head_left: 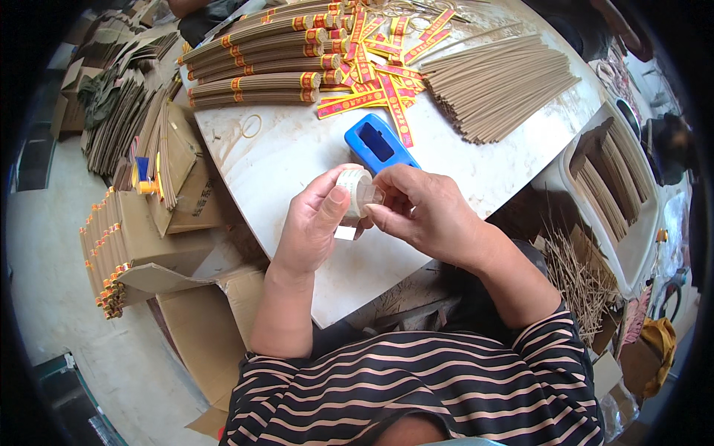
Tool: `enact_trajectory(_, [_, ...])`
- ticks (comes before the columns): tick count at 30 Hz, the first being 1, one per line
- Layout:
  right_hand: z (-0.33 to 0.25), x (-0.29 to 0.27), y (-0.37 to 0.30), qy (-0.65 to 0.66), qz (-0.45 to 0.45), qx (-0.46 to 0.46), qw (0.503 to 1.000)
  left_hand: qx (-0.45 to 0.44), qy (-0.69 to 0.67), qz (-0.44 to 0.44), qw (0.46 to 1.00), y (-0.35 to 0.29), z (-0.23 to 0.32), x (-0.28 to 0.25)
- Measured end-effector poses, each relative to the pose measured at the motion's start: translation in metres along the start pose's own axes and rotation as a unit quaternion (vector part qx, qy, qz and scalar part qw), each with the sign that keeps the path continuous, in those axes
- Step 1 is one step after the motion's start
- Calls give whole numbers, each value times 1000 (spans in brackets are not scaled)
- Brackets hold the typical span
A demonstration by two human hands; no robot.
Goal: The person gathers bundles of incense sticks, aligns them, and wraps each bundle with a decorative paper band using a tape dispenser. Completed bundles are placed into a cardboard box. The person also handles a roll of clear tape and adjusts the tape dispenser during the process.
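Note:
Over the near part of the white table, my left hand is closed round a roll of clear tape, held by its outer rim. My right hand pinches at the right side of the same roll, thumb and fingers bent together; whether they hold its loose end or its core is hard to see. Just beyond my hands lies a blue tape dispenser, its roll slot bare. Red and yellow paper labels are strewn behind it.
Bundled incense sticks are stacked at the table's far left. Loose sticks lie fanned at far right. A white bin of sticks stands right, cardboard boxes left. Other people are partly visible at the far edge.

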State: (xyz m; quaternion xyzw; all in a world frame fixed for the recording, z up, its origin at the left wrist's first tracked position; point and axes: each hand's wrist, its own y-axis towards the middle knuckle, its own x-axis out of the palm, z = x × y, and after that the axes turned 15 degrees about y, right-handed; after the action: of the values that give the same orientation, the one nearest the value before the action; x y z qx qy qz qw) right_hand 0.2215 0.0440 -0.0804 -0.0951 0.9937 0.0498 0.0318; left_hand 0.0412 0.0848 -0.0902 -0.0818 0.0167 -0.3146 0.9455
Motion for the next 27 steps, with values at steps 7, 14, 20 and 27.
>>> enact_trajectory(7, [24,-20,20,138,95,88,982,-32,-74,53,995,8,-2,-4])
enact_trajectory(14, [37,-23,43,-44,132,-62,988,-18,-120,71,990,20,-10,-17])
enact_trajectory(20, [41,-28,58,-112,37,-116,986,-22,-137,84,987,28,-13,-24])
enact_trajectory(27, [42,-32,63,-151,-7,-166,974,-49,-139,76,986,34,-13,-30])
